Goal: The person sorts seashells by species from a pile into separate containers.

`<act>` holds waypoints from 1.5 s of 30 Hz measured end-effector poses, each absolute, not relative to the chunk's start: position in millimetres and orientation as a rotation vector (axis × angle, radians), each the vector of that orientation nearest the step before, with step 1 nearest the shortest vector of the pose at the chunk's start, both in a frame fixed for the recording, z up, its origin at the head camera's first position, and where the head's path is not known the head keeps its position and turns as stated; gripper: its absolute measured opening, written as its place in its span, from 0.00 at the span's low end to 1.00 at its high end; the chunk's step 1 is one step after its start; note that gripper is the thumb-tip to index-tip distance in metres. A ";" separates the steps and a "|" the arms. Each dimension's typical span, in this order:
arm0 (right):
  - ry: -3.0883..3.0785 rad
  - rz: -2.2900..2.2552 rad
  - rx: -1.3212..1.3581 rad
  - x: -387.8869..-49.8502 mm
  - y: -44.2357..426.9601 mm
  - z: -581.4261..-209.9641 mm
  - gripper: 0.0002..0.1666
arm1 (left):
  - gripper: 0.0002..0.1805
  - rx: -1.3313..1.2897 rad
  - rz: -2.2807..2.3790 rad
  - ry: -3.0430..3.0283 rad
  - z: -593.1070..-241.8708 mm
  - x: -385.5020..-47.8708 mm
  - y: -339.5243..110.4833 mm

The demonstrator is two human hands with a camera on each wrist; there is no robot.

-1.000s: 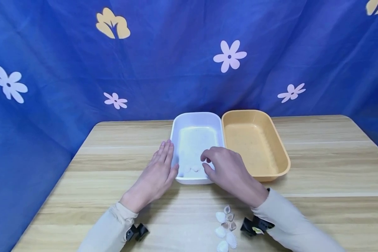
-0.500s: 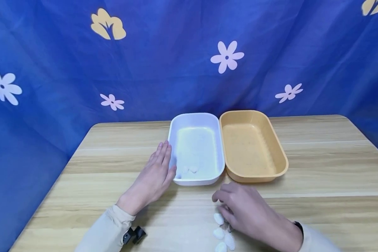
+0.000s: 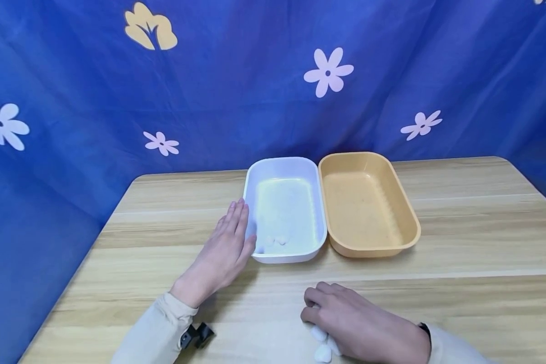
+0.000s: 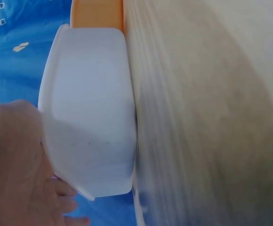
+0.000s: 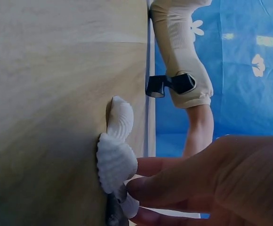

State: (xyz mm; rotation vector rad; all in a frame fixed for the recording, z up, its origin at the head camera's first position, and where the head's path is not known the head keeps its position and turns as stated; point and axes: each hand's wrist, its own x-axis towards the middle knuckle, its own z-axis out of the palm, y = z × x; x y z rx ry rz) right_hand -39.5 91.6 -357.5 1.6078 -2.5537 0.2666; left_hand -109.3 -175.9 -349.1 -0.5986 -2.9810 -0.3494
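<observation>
The left hand point(image 3: 220, 250) rests with straight fingers against the left side of a white plastic bin point(image 3: 285, 259); in the left wrist view its fingers lie along the bin's rim point(image 4: 47, 84). At the near part of the table, the right hand point(image 3: 355, 321) curls over a small group of seashells point(image 3: 323, 354). Its thumb and fingers pinch a small white seashell point(image 5: 130, 207), partly hidden by the hand. Beside the thumb stand a ribbed white shell point(image 5: 115, 162) and another white shell point(image 5: 121, 117). Small pale shells point(image 3: 279, 240) lie inside the white bin.
A yellow-orange bin point(image 3: 368, 207) stands right of the white one, rims side by side. Both are on a wood-grain table point(image 3: 473, 227), with a blue flowered curtain point(image 3: 236, 91) behind. A black wrist camera point(image 3: 196, 335) sits under the left sleeve.
From over the white bin, the right hand has moved back toward the near edge and down onto the shells, where its fingers have closed. The left hand has stayed at the bin.
</observation>
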 end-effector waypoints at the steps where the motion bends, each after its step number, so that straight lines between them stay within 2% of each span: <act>1: -2.549 0.275 1.605 -40.1 91.4 -357.9 0.18 | 0.35 -0.595 -0.351 -2.980 -348.7 -109.3 -175.6; 20: -2.494 0.450 1.590 -44.8 88.1 -364.4 0.21 | 0.35 -0.580 -0.345 -2.982 -348.8 -106.7 -175.8; 33: -2.645 0.341 1.477 -43.0 89.1 -360.2 0.11 | 0.35 -0.570 -0.356 -2.980 -348.6 -107.3 -174.3; 45: -2.608 0.404 1.438 -51.4 87.1 -355.8 0.11 | 0.35 -0.569 -0.349 -2.989 -347.1 -106.9 -175.3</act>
